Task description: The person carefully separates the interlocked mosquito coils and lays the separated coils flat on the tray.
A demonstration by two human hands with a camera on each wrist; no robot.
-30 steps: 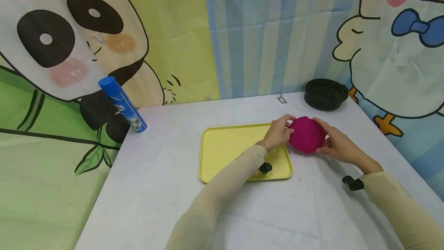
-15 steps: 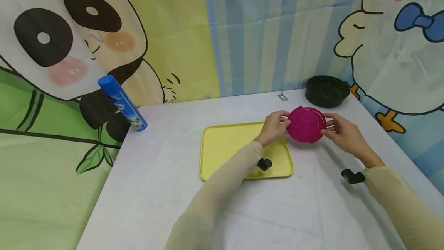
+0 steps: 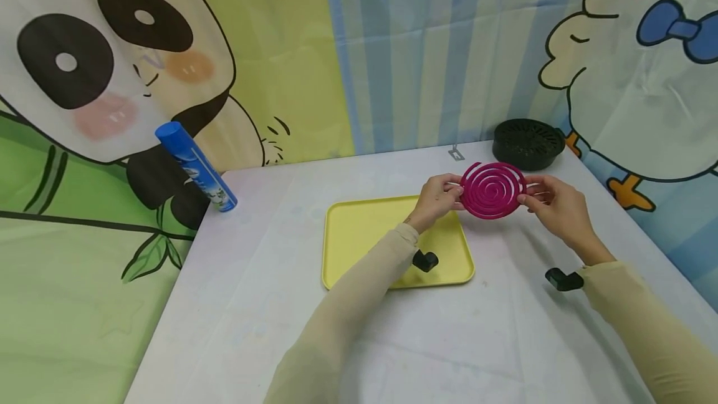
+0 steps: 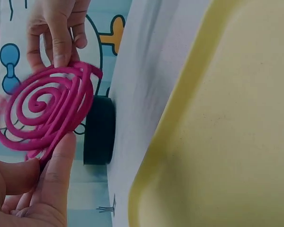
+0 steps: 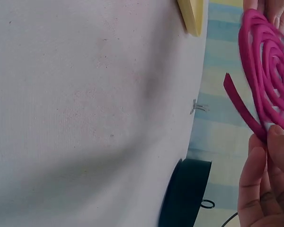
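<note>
Both hands hold a magenta mosquito coil (image 3: pixel 495 190) up above the table, its spiral face towards the head camera. My left hand (image 3: pixel 436 199) pinches its left edge, and my right hand (image 3: pixel 561 207) pinches the opposite edge between thumb and fingers. In the left wrist view the spiral (image 4: pixel 38 105) shows overlapping rings, with light between the turns. One outer strip (image 5: pixel 240 105) stands away from the other rings in the right wrist view. Below the left forearm lies a yellow tray (image 3: pixel 359 229).
A round black vented container (image 3: pixel 528 145) stands at the back right, beyond the right hand. Left of it lies a small metal stand (image 3: pixel 456 153). A blue spray can (image 3: pixel 196 166) stands at the table's left edge. Printed curtains hang behind the table.
Both hands have raised the mosquito coil off the table and tilted its face towards the head. Gaps now show between its rings, which looked solid before.
</note>
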